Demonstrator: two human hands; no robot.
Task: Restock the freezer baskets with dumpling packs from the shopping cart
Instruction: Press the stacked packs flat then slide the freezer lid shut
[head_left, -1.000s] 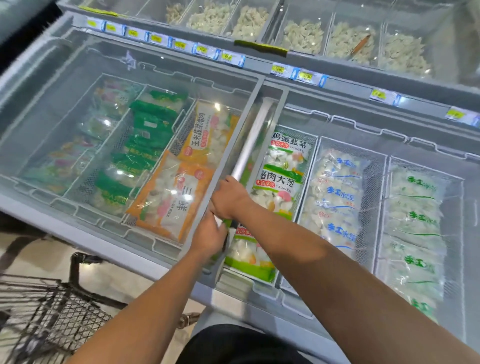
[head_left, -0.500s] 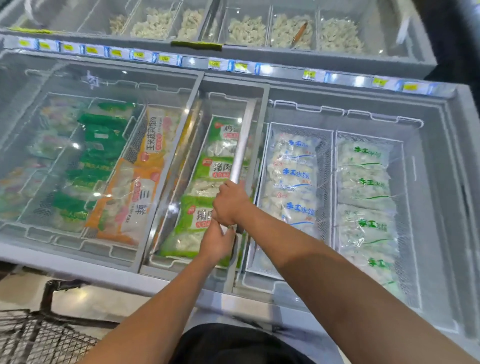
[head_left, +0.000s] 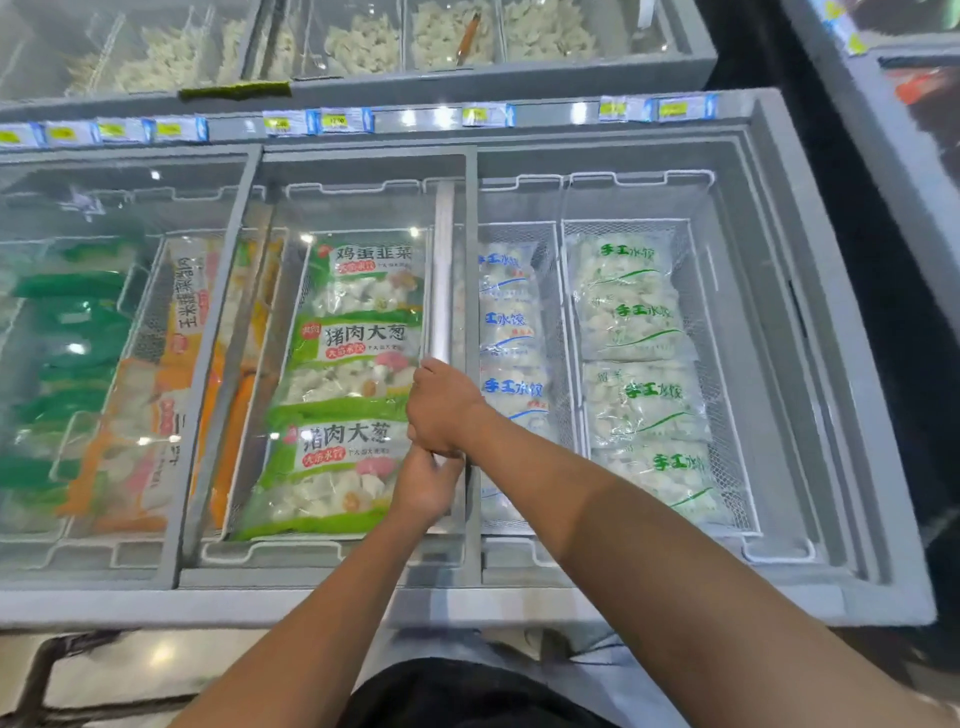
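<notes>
Nearest, the left hand and, just beyond it, the right hand are both wrapped around the metal lid handle; each grip is closed on that bar, neither on stock. No shopping cart or loose pack is visible.

Risk: an uneven pull could jam or slam the glass lid, pinching fingers against the frame.

Beyond, green dumpling packs lie under the glass; the white packs sit in the far-right basket.
</notes>
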